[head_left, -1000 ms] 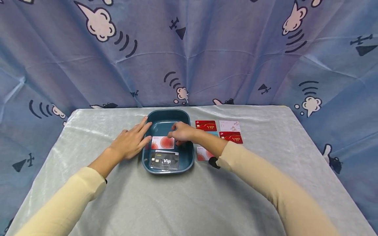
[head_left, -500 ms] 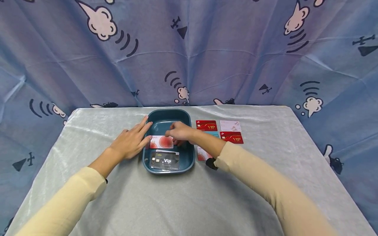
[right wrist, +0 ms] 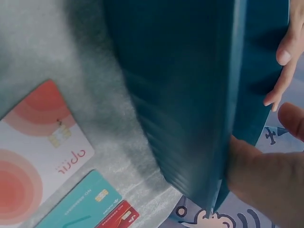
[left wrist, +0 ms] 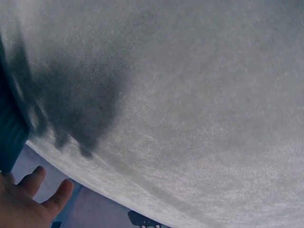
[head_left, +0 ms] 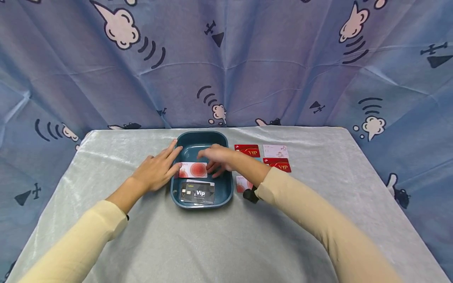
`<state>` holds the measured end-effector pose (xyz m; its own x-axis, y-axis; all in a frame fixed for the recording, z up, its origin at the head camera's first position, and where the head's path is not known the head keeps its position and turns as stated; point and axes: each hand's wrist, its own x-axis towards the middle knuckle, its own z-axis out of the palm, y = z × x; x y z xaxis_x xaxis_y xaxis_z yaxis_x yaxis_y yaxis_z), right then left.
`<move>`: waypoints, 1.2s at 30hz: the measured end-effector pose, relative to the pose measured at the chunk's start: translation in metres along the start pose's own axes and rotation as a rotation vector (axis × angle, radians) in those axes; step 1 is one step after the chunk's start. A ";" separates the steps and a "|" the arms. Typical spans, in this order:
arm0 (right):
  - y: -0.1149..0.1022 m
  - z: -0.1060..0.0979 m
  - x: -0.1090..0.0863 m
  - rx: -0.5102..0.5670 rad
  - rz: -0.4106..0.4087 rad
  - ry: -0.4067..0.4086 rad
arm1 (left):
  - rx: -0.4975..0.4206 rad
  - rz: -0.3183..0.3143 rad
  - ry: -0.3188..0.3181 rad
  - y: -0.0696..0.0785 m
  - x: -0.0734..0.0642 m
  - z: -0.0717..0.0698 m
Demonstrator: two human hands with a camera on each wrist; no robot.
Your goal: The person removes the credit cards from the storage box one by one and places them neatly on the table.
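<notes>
A blue plastic tray (head_left: 202, 206) stands left of centre on the table in the head view. My left hand (head_left: 153, 171) rests its straight, spread fingers over the tray's left rim. Inside, a white card with coral circles (head_left: 197, 169) lies flat; its left end is beside my left fingertips. My right hand (head_left: 220, 158) is over the tray's right side, fingers loosely spread at that card's right end, holding nothing. Toward the front of the tray, a black VIP card (head_left: 205, 193) overlaps other cards. The right wrist view shows my right hand (right wrist: 266, 175) by the tray wall.
Right of the tray lie two red VIP cards (head_left: 277, 164), a pale pink card (head_left: 275, 151), a teal card (right wrist: 83, 202) and another white card with coral circles (head_left: 242, 183). My right forearm partly covers some. A patterned blue curtain (head_left: 226, 67) hangs behind the table.
The coral-circled card in the tray has slid slightly left. My right hand's fingers have loosened and spread away from it. My left hand stays at the rim.
</notes>
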<state>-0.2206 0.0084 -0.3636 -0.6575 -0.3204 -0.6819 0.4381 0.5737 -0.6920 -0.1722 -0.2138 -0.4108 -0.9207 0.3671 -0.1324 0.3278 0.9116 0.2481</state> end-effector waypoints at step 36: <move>-0.013 0.012 0.011 -0.182 -0.015 -0.117 | 0.019 0.024 0.012 -0.003 -0.001 0.001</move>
<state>-0.2261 -0.0117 -0.3654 -0.5828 -0.4094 -0.7019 0.3041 0.6911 -0.6556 -0.1722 -0.2165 -0.4122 -0.9150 0.3866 -0.1149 0.3536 0.9060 0.2328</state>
